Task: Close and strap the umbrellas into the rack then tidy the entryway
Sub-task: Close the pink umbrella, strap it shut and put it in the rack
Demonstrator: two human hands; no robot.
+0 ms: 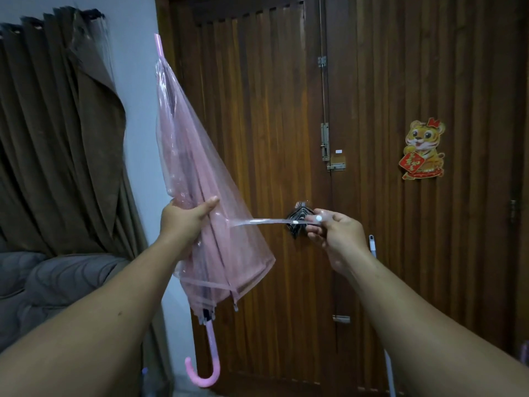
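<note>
The pink umbrella (200,179) is collapsed but not yet secured. It is held tip-up, canopy loose and flared toward the lower hem, with the hooked handle (204,368) hanging at 6 o'clock of the canopy. The left hand (183,222) grips the gathered canopy about its middle, fingers wrapped round the far side and thumb laid across the front. The right hand (332,233), at 3 o'clock of the left, pinches the free end of the closure strap (266,221) between thumb and fingers. The strap runs taut and roughly level from the canopy to that hand. A white snap (318,218) shows at the pinched end.

Judged status: closing is done for this umbrella; strapping is in hand, the band drawn out but not wrapped or fastened. Placing it in the rack, any further umbrellas and tidying the entryway appear outstanding.

Not established: no rack is in view. A dark folded object (297,222) sits directly behind the right fingers against the wooden door (272,124); what it is cannot be told. A pale pole (372,245) at 5 o'clock of the right hand is largely hidden by the forearm. The floor is cut off. Left fingertips are hidden behind the canopy.
</note>
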